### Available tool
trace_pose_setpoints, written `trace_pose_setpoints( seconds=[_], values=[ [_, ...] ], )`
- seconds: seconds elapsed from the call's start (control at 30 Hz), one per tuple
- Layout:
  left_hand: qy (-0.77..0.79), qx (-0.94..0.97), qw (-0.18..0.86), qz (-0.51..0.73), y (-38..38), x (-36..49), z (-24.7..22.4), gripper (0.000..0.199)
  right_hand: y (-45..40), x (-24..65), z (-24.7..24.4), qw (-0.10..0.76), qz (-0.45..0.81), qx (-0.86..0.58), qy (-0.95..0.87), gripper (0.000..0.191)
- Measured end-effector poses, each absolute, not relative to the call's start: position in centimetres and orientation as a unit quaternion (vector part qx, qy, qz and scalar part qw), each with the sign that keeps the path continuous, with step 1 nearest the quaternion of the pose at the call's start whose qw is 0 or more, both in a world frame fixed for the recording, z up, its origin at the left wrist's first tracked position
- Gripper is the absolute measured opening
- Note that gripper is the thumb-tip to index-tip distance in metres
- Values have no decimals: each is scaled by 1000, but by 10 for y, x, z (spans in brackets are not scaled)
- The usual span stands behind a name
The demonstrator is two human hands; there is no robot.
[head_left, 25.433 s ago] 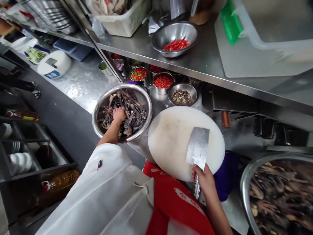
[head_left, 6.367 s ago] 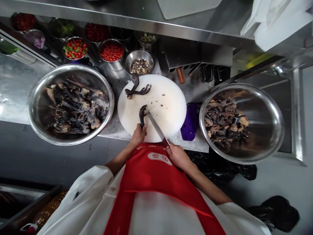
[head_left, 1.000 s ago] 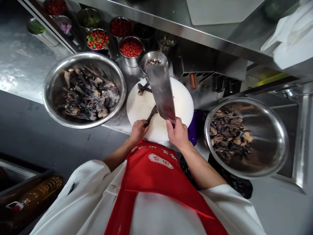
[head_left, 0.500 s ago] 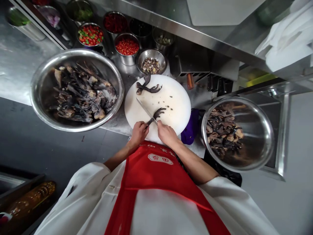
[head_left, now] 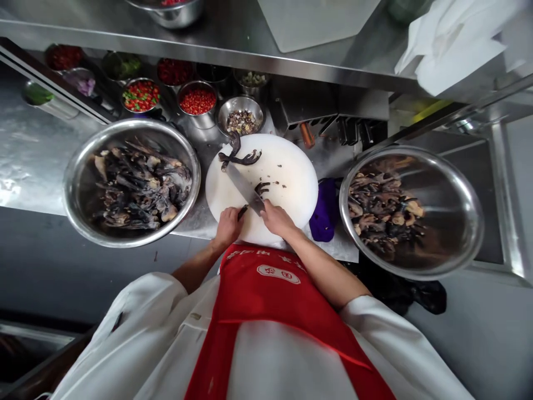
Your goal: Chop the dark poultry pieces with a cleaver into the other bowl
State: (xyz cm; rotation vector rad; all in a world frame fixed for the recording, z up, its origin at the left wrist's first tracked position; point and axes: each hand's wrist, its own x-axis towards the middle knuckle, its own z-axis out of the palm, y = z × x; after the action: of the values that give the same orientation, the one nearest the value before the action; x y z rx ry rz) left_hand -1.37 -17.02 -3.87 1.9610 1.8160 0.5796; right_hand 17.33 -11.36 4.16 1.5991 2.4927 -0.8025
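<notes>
My right hand [head_left: 276, 218] grips a kitchen knife [head_left: 242, 185] by its handle end, with the broad blade slanting to the upper left across a round white cutting board [head_left: 291, 194]. My left hand [head_left: 229, 225] is closed around a short dark piece of chicken foot [head_left: 242, 211], just left of the blade. The black toes [head_left: 262, 188] show on the blade's other side, partly covered by it. More black chicken feet [head_left: 245, 158] lie at the board's far left edge, near the knife tip. Small dark bits dot the board's right half.
A large steel bowl [head_left: 71, 205] of dark chicken feet stands left; another steel bowl [head_left: 468, 222] with dark pieces stands right. Behind the board are a small bowl of chopped pieces [head_left: 241, 121], chopped red chillies [head_left: 197, 101] and a knife rack [head_left: 308, 103]. A purple cloth [head_left: 323, 214] lies beside the board.
The blade has turned to show its broad side and covers part of the toes. The piece in my left hand now appears apart from the toes. The camera view has shifted.
</notes>
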Motion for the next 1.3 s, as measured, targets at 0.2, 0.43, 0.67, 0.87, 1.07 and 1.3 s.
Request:
trace_pose_setpoints(
  seconds=[0.2,0.43,0.67,0.87,1.07,1.3],
  values=[
    [731,552,329,230,-209,-30,0,24,-94,193,23,23,-345,555,757,23],
    [755,454,333,336,-178,-19,3,34,-118,204,29,-94,-359,567,735,20],
    [696,667,155,217,-60,-9,5,31,-162,253,31,-189,-389,687,584,30],
    [662,746,66,-26,31,-38,22,33,-181,274,35,-90,-447,570,683,19],
    [650,741,170,15,17,-73,60,26,-165,252,35,37,-434,521,734,18],
    [619,337,613,357,-118,-60,50,33,-137,245,29,7,-439,545,714,22]
  ],
)
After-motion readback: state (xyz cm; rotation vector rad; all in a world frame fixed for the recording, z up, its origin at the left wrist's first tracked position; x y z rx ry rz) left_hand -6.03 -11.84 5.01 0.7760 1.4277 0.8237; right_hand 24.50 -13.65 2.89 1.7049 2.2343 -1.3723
